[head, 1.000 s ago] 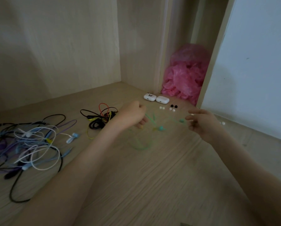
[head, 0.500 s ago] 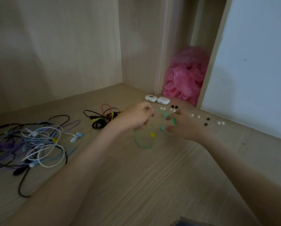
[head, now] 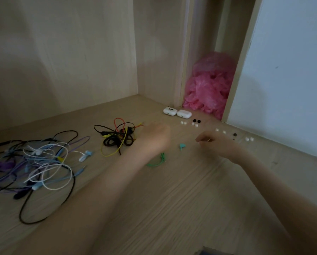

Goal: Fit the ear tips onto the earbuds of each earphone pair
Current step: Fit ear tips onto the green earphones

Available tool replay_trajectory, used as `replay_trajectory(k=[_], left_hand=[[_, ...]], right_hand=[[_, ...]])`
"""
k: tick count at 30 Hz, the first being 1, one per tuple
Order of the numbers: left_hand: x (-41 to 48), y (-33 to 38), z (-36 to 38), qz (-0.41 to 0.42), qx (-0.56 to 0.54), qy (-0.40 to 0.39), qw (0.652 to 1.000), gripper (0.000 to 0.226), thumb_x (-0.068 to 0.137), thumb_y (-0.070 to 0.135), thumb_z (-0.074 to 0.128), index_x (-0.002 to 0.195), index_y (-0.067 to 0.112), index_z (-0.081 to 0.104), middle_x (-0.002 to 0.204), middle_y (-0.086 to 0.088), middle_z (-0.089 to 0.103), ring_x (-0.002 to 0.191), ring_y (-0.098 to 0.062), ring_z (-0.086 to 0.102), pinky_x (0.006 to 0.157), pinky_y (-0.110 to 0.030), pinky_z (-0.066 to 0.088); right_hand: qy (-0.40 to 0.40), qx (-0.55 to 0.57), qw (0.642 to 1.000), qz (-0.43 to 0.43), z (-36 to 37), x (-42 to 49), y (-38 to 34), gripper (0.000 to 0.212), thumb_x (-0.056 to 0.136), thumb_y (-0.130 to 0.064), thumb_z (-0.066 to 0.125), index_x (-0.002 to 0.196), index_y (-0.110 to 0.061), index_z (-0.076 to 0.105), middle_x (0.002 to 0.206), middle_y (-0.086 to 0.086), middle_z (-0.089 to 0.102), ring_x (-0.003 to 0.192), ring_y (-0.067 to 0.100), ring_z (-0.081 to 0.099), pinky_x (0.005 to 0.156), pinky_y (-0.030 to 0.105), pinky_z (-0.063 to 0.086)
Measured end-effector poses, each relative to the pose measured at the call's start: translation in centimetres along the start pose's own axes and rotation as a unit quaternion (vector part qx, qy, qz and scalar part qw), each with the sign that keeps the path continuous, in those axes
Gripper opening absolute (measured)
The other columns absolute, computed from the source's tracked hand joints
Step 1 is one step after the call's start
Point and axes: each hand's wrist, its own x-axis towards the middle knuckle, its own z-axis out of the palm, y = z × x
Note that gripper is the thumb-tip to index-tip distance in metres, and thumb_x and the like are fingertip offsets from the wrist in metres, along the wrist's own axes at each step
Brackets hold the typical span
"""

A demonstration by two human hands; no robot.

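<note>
Where the desk (head: 172, 208) runs into its back corner, two white earbud cases (head: 170, 110) lie side by side. They sit just in front of a crumpled pink plastic bag (head: 209, 89) stuffed into a narrow recess.

- Ear tips (head: 181, 122): loose, white and black, strung in small pairs along the desk from the cases toward the right wall.
- Green earphone cable (head: 156, 161): looped on the desk, running under the left wrist.
- Teal earbud (head: 182, 146): lies on the wood between the two hands, touching neither.
- Left hand (head: 155, 137): back to the camera and blurred, fingers hidden. Whether it grips the cable cannot be told.
- Right hand (head: 216, 144): apart from the left, near the ear tips. Fingers are curled, tips drawn toward the thumb around a small yellowish speck. It is too blurred to say whether anything is pinched.
- Tangle of black, yellow and red cables (head: 115, 139): just left of the left hand.
- Larger tangle of white, blue, purple and black earphones (head: 37, 152): far left.
</note>
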Motion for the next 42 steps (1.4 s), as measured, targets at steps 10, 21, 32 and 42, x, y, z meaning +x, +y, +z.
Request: replay_trajectory(k=[10, 21, 32, 42], left_hand=[[5.1, -3.4, -0.3, -0.094, -0.160, 0.010, 0.983, 0.038, 0.093, -0.005, 0.035, 0.113, 0.015, 0.061, 0.110, -0.008, 0.055, 0.107, -0.024, 0.054, 0.080, -0.026, 0.044], [9.1, -5.5, 1.9, -0.123, -0.139, -0.018, 0.982, 0.030, 0.095, 0.013, 0.041, 0.114, 0.008, 0.064, 0.116, -0.010, 0.064, 0.099, -0.024, 0.059, 0.070, -0.026, 0.039], [7.3, -6.7, 1.0, -0.083, -0.182, 0.043, 0.979, 0.029, 0.096, 0.019, 0.041, 0.106, 0.007, 0.066, 0.107, -0.011, 0.067, 0.099, -0.025, 0.059, 0.073, -0.027, 0.039], [2.0, -5.8, 0.1, 0.018, -0.262, 0.160, 0.952, 0.027, 0.099, 0.017, 0.039, 0.104, 0.017, 0.065, 0.108, 0.002, 0.066, 0.092, -0.017, 0.058, 0.072, -0.028, 0.041]], right_hand=[[-0.079, -0.097, 0.989, -0.075, 2.5, 2.1, -2.0, 0.030, 0.090, -0.018, 0.058, 0.120, -0.023, 0.057, 0.111, -0.003, 0.049, 0.095, 0.009, 0.048, 0.083, 0.019, 0.035], [-0.056, -0.010, 0.996, -0.062, 3.8, 5.7, -3.7, 0.010, 0.090, -0.012, 0.046, 0.097, -0.018, 0.052, 0.082, -0.009, 0.049, 0.075, 0.011, 0.049, 0.061, 0.020, 0.036], [-0.095, -0.004, 0.995, 0.009, 6.2, 7.7, -7.1, 0.023, 0.085, -0.029, 0.063, 0.090, -0.006, 0.066, 0.074, 0.000, 0.056, 0.068, 0.011, 0.052, 0.055, 0.021, 0.037], [0.016, 0.350, 0.936, -0.036, 3.6, 5.0, -6.9, 0.012, 0.087, -0.009, 0.058, 0.075, -0.008, 0.059, 0.067, 0.002, 0.048, 0.062, 0.013, 0.046, 0.056, 0.025, 0.038]])
